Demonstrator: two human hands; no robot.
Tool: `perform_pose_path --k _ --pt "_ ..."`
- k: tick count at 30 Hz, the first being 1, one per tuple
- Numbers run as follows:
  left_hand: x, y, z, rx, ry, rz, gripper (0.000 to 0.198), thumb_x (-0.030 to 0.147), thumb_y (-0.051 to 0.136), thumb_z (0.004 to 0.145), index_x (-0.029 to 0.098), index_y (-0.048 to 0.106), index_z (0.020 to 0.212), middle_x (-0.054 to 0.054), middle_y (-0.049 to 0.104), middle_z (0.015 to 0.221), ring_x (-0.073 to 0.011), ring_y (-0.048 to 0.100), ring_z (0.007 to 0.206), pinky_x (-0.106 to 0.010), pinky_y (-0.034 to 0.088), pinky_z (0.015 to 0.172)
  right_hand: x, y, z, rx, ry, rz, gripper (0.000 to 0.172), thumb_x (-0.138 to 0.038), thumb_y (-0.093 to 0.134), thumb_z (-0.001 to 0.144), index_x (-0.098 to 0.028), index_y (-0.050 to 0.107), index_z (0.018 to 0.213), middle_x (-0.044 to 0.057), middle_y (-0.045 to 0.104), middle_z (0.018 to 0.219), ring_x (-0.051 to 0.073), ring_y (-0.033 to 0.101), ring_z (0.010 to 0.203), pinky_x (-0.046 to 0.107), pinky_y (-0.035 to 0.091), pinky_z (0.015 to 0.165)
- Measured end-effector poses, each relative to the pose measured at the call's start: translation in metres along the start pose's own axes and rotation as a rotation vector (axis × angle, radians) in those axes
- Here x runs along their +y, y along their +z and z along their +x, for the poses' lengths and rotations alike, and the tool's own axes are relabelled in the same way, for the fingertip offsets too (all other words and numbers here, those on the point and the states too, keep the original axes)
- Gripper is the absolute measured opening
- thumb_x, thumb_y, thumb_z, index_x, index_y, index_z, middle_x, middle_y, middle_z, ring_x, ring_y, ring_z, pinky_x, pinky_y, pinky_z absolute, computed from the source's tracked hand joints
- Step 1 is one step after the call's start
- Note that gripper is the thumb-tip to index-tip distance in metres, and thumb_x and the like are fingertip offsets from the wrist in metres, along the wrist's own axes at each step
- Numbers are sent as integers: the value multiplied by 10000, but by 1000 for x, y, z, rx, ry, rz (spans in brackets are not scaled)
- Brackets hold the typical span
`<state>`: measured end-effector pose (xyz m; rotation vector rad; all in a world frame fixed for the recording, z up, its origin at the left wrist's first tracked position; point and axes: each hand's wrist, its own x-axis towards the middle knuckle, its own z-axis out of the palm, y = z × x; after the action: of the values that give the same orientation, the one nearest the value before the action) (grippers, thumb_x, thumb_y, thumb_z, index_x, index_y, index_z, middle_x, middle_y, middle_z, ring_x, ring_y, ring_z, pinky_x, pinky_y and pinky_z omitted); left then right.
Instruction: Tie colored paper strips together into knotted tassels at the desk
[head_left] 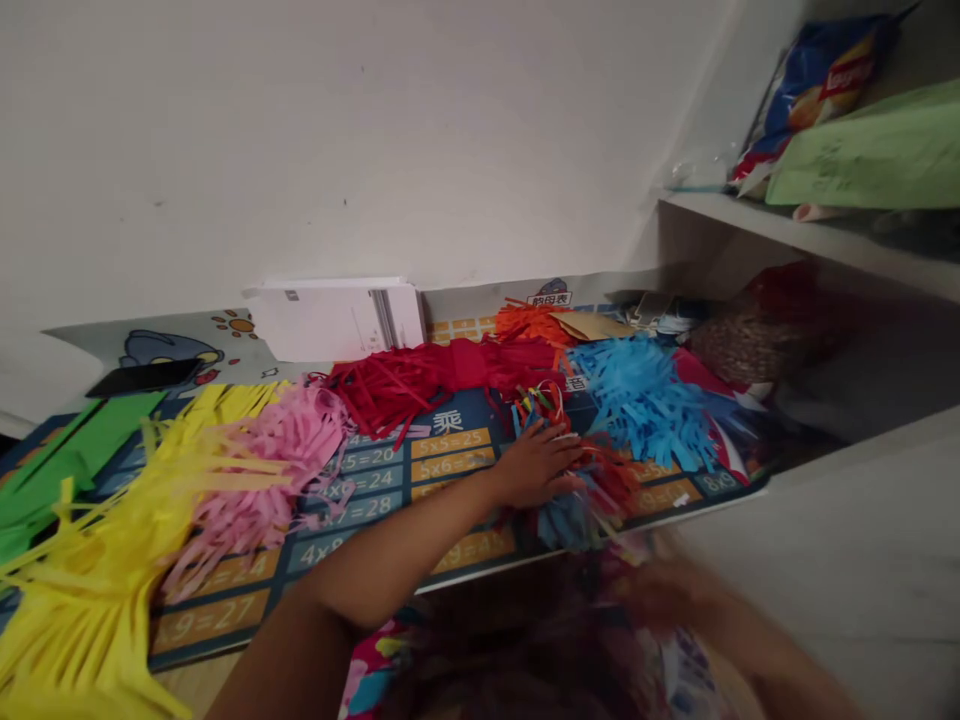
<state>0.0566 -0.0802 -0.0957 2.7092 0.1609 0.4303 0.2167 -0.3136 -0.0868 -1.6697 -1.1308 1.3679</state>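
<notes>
My left hand (536,465) reaches across a multiplication-table mat (420,465) and lies with fingers stretched flat on a mixed bundle of red, blue and green paper strips (596,485) near the mat's front edge. My right arm shows only as a blur at the lower right, and my right hand (645,595) is smeared by motion just below that bundle. Piles of cut paper strips lie around: yellow (90,570), pink (277,460), red (420,380), orange (529,322) and light blue (645,400).
Green paper (67,450) lies at the far left, with a dark phone (142,378) behind it. A white stack of papers (337,320) leans on the wall. To the right a shelf (810,235) holds a snack bag (817,80) and a green sheet (877,150).
</notes>
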Motion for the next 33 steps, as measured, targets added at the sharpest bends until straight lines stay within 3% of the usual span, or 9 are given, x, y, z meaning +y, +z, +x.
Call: perform_pose_path --k 5,8,11,14,18,22,27,30,33 --pt "-1 2 -1 74 -8 -84 441 424 502 988 295 555 1407 -82 575 1465 -272 389 1473 -548 212 1236 -122 -108 19 227 -241 -268 484 -655 716 757 -192 679 621 27 590 550 134 497 521 260 401 506" --pt "0 -1 -1 89 -14 -135 500 440 557 958 265 525 1426 -113 578 1457 -296 402 1463 -565 237 1226 -177 -113 65 276 -337 -161 343 -495 807 699 -166 714 729 -1 605 557 100 503 502 216 396 485" --pt "2 -7 -6 173 -66 -260 638 484 610 918 205 450 1468 -169 538 1482 -307 443 1434 -548 274 1218 -198 -95 110 226 -359 -15 300 -386 810 681 -138 712 817 -4 638 599 80 515 495 186 378 467" --pt "6 -11 -11 376 -124 -444 664 511 568 932 211 373 1492 -159 546 1470 -284 506 1375 -507 359 1175 -196 -69 133 169 -371 58 357 -450 813 654 -157 656 783 -29 588 572 63 437 439 184 322 414" --pt "5 -10 -11 689 -261 -546 391 489 390 1011 246 540 1277 -91 674 1256 -241 611 1202 -450 454 1067 -181 -41 134 119 -433 148 431 -576 756 677 -215 568 817 -65 495 582 71 373 445 206 349 433" --pt "-6 -6 -6 924 -555 -494 368 424 273 1042 221 576 1001 -62 653 1000 -202 614 988 -387 484 940 -158 -34 140 185 -426 -153 405 -622 597 794 -226 620 877 -12 568 646 119 438 477 258 411 469" --pt "-2 -9 -3 1031 -637 -430 281 397 350 1021 215 560 977 -66 619 962 -219 574 953 -412 468 919 -130 -49 143 423 -437 -414 388 -566 700 707 -225 696 891 100 681 976 282 631 905 437 523 828" --pt "1 -42 1 1056 -558 -310 210 409 503 971 220 593 986 -69 649 1012 -223 594 998 -400 474 951 -109 -46 121 554 -553 -554 425 -571 612 803 -250 696 1068 122 661 1174 332 607 1108 525 469 997" --pt "-25 -109 -1 1006 -466 -51 196 346 505 988 205 624 1053 -77 674 1080 -217 606 1075 -376 473 992 -68 -38 91 577 -614 -625 384 -557 585 832 -340 699 1128 100 680 1199 341 658 1067 550 536 942"
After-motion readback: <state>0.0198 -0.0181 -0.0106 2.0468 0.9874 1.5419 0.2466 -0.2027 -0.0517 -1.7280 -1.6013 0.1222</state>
